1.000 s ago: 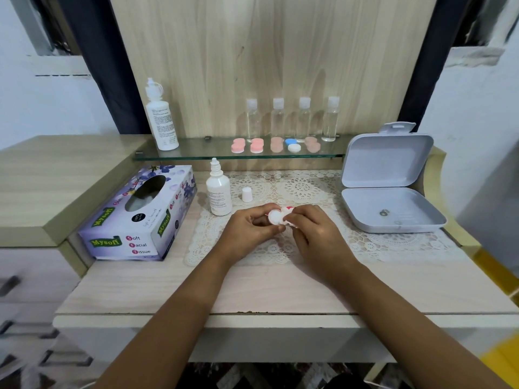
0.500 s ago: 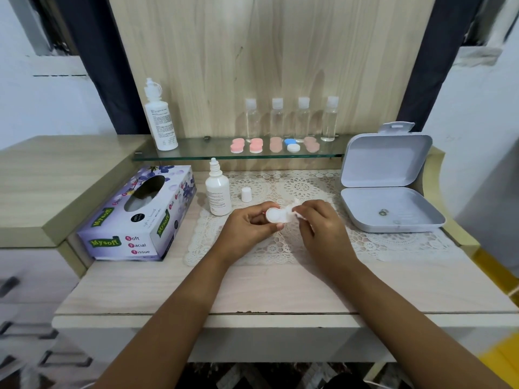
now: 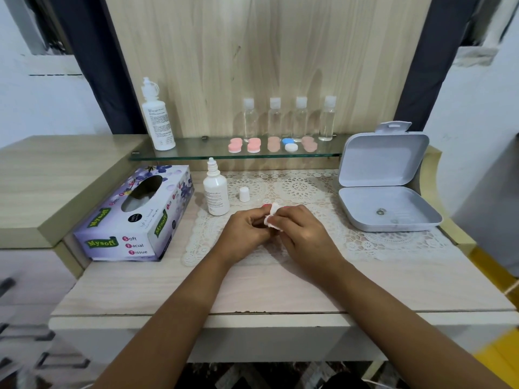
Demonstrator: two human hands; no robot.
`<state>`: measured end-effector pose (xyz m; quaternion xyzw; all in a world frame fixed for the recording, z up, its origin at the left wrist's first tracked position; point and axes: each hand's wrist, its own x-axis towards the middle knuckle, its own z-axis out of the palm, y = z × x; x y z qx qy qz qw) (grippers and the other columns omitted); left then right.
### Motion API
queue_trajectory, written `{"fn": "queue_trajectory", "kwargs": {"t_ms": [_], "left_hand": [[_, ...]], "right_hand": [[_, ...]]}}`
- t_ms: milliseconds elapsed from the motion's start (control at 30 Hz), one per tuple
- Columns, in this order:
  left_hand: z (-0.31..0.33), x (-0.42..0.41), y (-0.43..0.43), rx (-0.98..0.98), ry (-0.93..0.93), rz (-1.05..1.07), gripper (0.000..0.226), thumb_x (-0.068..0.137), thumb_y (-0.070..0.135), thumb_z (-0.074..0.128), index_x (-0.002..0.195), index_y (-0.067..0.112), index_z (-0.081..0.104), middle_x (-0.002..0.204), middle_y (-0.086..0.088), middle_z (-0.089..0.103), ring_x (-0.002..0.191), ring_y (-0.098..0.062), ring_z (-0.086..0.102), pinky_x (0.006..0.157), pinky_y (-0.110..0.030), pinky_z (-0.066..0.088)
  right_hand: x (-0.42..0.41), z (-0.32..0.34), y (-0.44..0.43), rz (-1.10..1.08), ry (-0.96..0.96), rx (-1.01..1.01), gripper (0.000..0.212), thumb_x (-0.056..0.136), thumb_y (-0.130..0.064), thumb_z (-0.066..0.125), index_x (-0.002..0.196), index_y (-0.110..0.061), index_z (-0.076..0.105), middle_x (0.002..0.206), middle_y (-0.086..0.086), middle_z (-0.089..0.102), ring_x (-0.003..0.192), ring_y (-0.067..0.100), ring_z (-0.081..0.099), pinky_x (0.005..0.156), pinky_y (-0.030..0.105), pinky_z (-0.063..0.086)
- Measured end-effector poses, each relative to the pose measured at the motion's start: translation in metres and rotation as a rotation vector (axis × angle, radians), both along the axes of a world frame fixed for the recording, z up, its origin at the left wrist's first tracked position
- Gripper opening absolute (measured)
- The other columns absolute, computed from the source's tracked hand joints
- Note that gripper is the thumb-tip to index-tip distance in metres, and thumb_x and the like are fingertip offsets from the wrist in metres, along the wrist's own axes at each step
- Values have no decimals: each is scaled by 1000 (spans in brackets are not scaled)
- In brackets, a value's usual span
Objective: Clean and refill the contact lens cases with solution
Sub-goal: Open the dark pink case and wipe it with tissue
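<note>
Both hands meet over the lace mat (image 3: 306,189) in the middle of the table. My left hand (image 3: 247,234) grips a small contact lens case, of which only a red edge (image 3: 265,206) shows past the fingers. My right hand (image 3: 302,231) pinches a white tissue wad (image 3: 273,217) and holds it against the case. An uncapped white solution bottle (image 3: 216,192) stands just left of the hands, its small white cap (image 3: 244,194) beside it. Several more lens cases, pink ones (image 3: 234,145) and a blue-and-white one (image 3: 289,144), lie on the glass shelf (image 3: 196,153).
A tissue box (image 3: 134,217) lies at the left. An open grey hinged box (image 3: 384,209) sits at the right. On the shelf stand a tall white bottle (image 3: 157,119) and several clear small bottles (image 3: 300,119). The table's front edge (image 3: 280,313) runs below my forearms.
The white round part of the case, plainly visible between my fingers before, is now covered. My right hand has brought the tissue wad onto the case, and both hands have closed together.
</note>
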<state>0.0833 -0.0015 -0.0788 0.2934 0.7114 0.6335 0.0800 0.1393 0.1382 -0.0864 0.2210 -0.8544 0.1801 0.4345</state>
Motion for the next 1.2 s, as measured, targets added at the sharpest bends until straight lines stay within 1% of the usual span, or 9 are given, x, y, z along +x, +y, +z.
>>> {"fn": "queue_trajectory", "kwargs": {"t_ms": [133,300,400,533,633,700,833,1100,1200], "left_hand": [[1,2,1,72,-75,-4,39,75,-4,72,99,26,68,88,0,74,84,-8,66,83,-23,53],[2,1,0,103,-69,24,38,75,-3,71,96,30,69,87,5,74,87,-5,66,84,-22,52],[2,1,-1,104,-71,2,36,75,-1,72,98,26,70,90,-1,73,89,-8,65,85,-25,52],[3,1,-1,93,-86,-10,34,75,-2,72,101,20,69,84,3,72,83,-3,62,76,-19,50],[2,1,-2,105,-89,-5,34,75,-2,72,101,19,69,86,2,72,84,-4,63,79,-21,50],[2,0,-2,115,-81,-14,35,74,-4,71,100,21,70,89,1,73,87,-6,64,80,-21,51],[2,-1,-1,114,-101,-16,36,75,-3,72,100,23,70,91,-2,73,89,-9,65,84,-26,52],[-2,-2,-1,77,-73,7,37,73,-1,74,100,24,69,95,-2,72,90,-10,64,89,-35,52],[-1,-2,0,62,-22,15,36,75,-2,73,100,24,69,97,-1,70,89,-7,62,88,-29,52]], "right_hand": [[-5,-1,8,-157,23,-78,27,81,-3,44,90,3,69,87,16,64,81,26,55,68,34,48],[2,-1,1,-58,-12,-30,24,82,2,46,92,3,67,87,15,63,77,31,57,71,32,45],[0,-1,5,-138,5,-49,26,81,-1,44,90,4,68,86,16,63,79,30,58,71,31,46],[-2,-2,15,-251,-5,-170,30,79,-3,40,88,7,67,84,18,62,77,33,61,69,30,45],[1,-3,12,-163,-25,-148,28,81,-3,42,90,5,67,86,16,62,82,29,58,71,32,47],[2,-4,9,-87,-32,-99,24,83,-2,45,90,3,67,86,15,62,84,24,53,74,28,45],[2,-4,10,-81,-51,-128,24,83,-2,44,90,2,67,85,13,60,83,23,53,73,25,44],[-2,1,19,-225,-209,-446,19,80,-8,51,89,-3,67,81,10,62,69,20,55,59,11,30],[-1,4,18,-186,-385,-619,17,86,-9,52,93,-14,67,78,4,67,73,18,58,61,7,36]]}}
